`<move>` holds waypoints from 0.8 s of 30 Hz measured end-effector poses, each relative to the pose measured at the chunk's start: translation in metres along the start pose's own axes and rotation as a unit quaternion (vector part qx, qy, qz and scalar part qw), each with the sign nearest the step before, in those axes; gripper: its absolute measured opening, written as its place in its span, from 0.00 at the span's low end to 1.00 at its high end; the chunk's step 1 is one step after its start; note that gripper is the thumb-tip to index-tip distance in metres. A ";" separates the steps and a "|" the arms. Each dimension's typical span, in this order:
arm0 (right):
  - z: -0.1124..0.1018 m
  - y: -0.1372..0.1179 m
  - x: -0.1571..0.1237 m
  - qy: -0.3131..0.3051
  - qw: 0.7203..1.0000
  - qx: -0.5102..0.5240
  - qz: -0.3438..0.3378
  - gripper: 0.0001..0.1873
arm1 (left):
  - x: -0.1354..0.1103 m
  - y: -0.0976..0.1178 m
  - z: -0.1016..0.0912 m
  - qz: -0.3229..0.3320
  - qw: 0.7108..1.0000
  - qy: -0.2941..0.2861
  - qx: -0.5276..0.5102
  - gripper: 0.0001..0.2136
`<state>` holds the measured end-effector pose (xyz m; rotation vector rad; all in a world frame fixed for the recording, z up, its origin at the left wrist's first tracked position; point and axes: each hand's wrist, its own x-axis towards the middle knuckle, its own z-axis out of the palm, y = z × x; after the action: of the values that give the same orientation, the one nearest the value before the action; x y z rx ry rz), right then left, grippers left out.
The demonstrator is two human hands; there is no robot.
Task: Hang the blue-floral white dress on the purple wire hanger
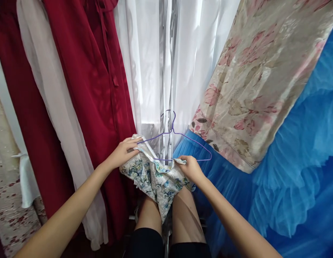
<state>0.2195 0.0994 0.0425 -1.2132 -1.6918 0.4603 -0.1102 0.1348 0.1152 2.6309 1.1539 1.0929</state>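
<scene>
A small white garment with a blue and green flower print (pixel 155 181) hangs over my knees. A thin purple wire hanger (pixel 182 138) sits partly inside its top. My left hand (pixel 123 152) is closed on the garment's left upper edge, where the hanger's left arm goes in. My right hand (pixel 190 167) pinches the garment's right upper edge against the hanger's bottom wire. The hanger's hook points up between the two hands.
Dark red dresses (pixel 82 82) and a pale pink one (pixel 52 93) hang at the left. White sheer curtains (pixel 144 61) hang behind. A beige floral fabric (pixel 257 79) lies over blue tulle (pixel 298 172) at the right. My bare knees (pixel 166 215) are below.
</scene>
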 end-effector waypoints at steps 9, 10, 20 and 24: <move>-0.045 0.011 -0.023 0.052 0.997 0.010 -0.052 0.40 | 0.007 0.032 0.045 -0.023 0.988 0.152 0.016 0.11; -0.055 0.015 -0.024 0.081 0.995 0.004 -0.051 0.45 | 0.005 0.030 0.047 -0.014 0.987 0.158 0.011 0.12; -0.106 0.015 -0.001 0.116 0.984 -0.134 -0.012 0.26 | 0.000 0.036 0.030 -0.045 0.981 0.171 0.083 0.14; -0.123 -0.008 -0.013 0.045 0.998 -0.019 0.025 0.19 | -0.005 0.025 0.028 -0.096 0.979 0.168 0.061 0.21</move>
<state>0.3218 0.0575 0.0990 -1.2889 -1.6036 0.3997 -0.0798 0.1195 0.0998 2.4112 1.5466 1.5091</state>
